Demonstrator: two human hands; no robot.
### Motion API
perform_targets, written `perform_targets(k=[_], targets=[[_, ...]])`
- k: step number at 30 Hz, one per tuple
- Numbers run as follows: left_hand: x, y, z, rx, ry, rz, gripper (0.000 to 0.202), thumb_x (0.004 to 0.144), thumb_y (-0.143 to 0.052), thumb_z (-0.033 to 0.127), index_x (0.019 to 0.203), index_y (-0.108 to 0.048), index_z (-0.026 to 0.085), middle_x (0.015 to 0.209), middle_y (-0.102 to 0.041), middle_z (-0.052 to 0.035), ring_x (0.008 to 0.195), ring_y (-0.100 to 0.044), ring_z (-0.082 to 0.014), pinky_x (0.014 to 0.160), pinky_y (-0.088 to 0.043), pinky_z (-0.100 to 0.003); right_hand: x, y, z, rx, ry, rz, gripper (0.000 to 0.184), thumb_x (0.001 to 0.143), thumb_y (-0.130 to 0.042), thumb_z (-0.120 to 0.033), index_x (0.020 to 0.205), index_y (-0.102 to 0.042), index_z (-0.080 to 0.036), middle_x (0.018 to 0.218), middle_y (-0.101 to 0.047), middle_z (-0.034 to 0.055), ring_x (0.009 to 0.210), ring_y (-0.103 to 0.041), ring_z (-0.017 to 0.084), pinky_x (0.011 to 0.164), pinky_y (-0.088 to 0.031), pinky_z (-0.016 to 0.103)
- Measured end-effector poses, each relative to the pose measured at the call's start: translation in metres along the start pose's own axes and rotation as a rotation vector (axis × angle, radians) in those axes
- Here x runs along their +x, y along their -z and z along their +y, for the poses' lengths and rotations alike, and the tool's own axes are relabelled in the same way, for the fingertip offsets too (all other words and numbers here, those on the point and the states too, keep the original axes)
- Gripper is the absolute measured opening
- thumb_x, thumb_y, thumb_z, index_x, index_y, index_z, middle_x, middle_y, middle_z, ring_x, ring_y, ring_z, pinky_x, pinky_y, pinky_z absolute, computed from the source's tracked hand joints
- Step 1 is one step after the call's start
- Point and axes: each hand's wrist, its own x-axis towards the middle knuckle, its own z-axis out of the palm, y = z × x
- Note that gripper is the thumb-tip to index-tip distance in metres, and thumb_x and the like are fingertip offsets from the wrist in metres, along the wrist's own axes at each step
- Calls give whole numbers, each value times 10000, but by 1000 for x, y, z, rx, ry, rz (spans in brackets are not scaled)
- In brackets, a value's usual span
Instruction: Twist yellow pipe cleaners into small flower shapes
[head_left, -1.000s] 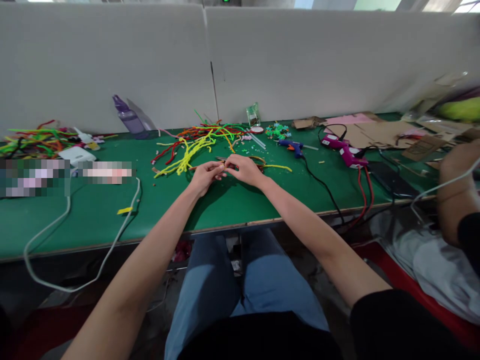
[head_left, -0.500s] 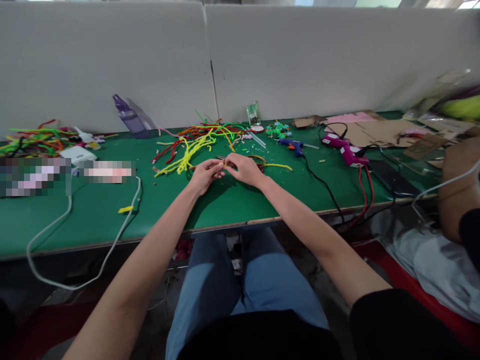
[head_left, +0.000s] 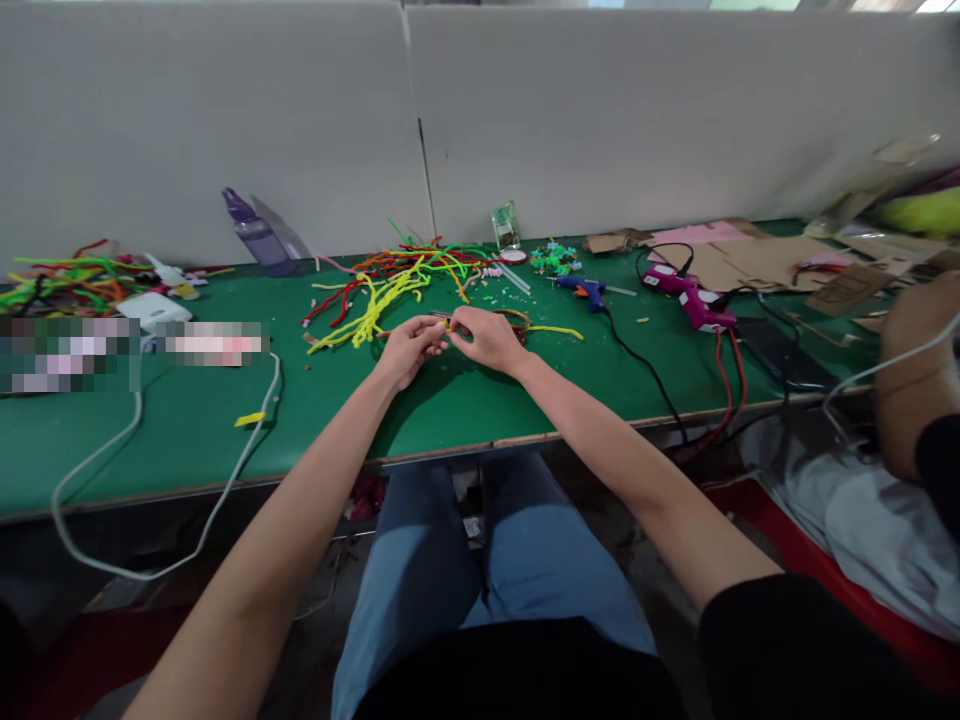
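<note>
Over the green table, my left hand [head_left: 410, 350] and my right hand [head_left: 487, 338] meet at the fingertips, both with fingers closed in a pinch. A small yellow bit shows between them, looking like part of a pipe cleaner; most of it is hidden by the fingers. A yellow pipe cleaner [head_left: 559, 331] reaches out to the right from behind my right hand. Behind that hand lie scissors [head_left: 519, 320], partly covered, with a rounded handle showing. Just beyond my left hand is a bundle of yellow pipe cleaners [head_left: 369, 318].
Red, orange and green pipe cleaners [head_left: 442, 260] lie at the back, near small green pieces [head_left: 555, 259]. A blue glue gun [head_left: 585, 290] with a black cable rests to the right. A purple bottle [head_left: 259, 235] leans on the wall. Another person's arm [head_left: 919, 370] is at far right.
My hands stay in nearly the same place, with fingertips together. Slightly more yellow shows between them. The whole view has shifted very slightly.
</note>
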Motion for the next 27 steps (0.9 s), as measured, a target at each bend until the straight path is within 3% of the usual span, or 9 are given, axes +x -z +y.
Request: perform_targets(k=[4, 8, 11, 17, 27], targets=[[-1, -1, -1, 60, -1, -41, 305, 659, -793, 249, 886, -632, 124, 651, -660, 3, 574, -607, -77, 550, -458, -176, 0, 7, 5, 167, -40, -40, 141, 873, -520, -294, 866, -566, -161, 767, -576, 18, 671, -491, 136, 623, -341, 258], [-1, -3, -2, 102, 2, -18, 311, 653, -791, 229, 821, -539, 160, 550, -612, 42, 510, -589, -88, 513, -434, -191, 1, 7, 12, 273, -33, 10, 141, 860, -527, -246, 938, -602, -156, 764, -567, 14, 668, -491, 133, 654, -372, 262], [-1, -5, -1, 108, 5, -4, 279, 690, -760, 195, 808, -508, 166, 561, -612, 41, 525, -603, -90, 523, -435, -195, 1, 5, 14, 301, -16, 2, 109, 841, -543, -222, 874, -630, -165, 779, -574, 21, 692, -506, 137, 681, -388, 268], [-2, -4, -2, 76, 9, -51, 247, 697, -770, 222, 821, -577, 131, 689, -674, -26, 665, -662, -118, 614, -484, -222, 1, 4, 12, 295, -11, -8, 50, 808, -524, -164, 788, -570, -160, 763, -563, 19, 678, -501, 132, 657, -385, 255], [0, 0, -4, 16, 4, -49, 316, 596, -838, 268, 806, -661, 111, 710, -685, -22, 644, -634, -102, 673, -505, -234, -1, 3, 7, 137, 19, -24, 62, 850, -492, -166, 849, -554, -161, 833, -559, 39, 721, -494, 141, 651, -368, 258]])
